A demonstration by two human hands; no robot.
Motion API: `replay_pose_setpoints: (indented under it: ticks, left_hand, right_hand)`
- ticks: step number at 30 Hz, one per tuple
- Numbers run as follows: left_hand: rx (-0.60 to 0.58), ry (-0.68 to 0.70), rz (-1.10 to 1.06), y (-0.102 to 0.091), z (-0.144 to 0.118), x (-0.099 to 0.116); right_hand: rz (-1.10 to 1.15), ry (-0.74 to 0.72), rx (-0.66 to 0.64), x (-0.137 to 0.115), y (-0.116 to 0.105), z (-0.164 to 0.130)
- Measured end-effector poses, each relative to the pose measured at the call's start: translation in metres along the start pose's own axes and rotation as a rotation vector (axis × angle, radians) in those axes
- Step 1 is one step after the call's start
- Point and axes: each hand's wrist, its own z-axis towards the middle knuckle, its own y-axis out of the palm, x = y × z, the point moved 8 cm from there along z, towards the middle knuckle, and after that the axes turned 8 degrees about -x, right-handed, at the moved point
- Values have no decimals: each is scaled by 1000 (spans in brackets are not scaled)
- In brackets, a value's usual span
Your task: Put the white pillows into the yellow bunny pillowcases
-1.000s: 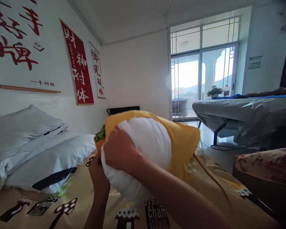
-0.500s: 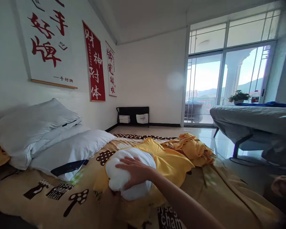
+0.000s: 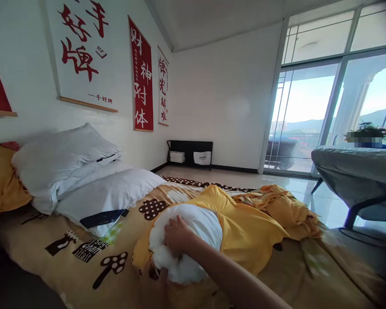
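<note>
A white pillow insert (image 3: 209, 223) lies partly inside a yellow cover (image 3: 244, 231) on the bed. Fluffy white stuffing (image 3: 157, 234) bulges at its left end. My right hand (image 3: 178, 236) is on top of the stuffing, its fingers curled and sunk into it. Low in the picture, my left hand (image 3: 152, 285) pinches the near edge of the yellow cover beside the stuffing; it is dim and partly out of view.
White pillows (image 3: 106, 189) are stacked at the left, by a yellow-orange cushion (image 3: 6, 180). A crumpled orange-yellow cloth (image 3: 283, 210) lies on the patterned bedspread (image 3: 64, 270). A covered table (image 3: 357, 171) stands at the right. Behind is a low black rack (image 3: 189, 148).
My right hand's spread fingers have curled into the stuffing. My left hand has come into clearer view at the cover's edge. The view has turned slightly left.
</note>
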Motion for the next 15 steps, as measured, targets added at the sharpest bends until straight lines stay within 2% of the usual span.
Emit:
replay_pose_setpoints:
  ticks: [4, 8, 11, 15]
  left_hand:
    - [-18, -42, -45, 3, 0, 4]
    - [3, -91, -76, 0, 1, 12]
    - [16, -70, -21, -9, -2, 34]
    - [31, 45, 85, -27, -6, 96]
  right_hand:
    - [-90, -79, -47, -19, 24, 12]
    - [-55, -137, 27, -18, 27, 1]
    - [64, -188, 127, -7, 11, -22]
    - [280, -198, 157, 37, -33, -66]
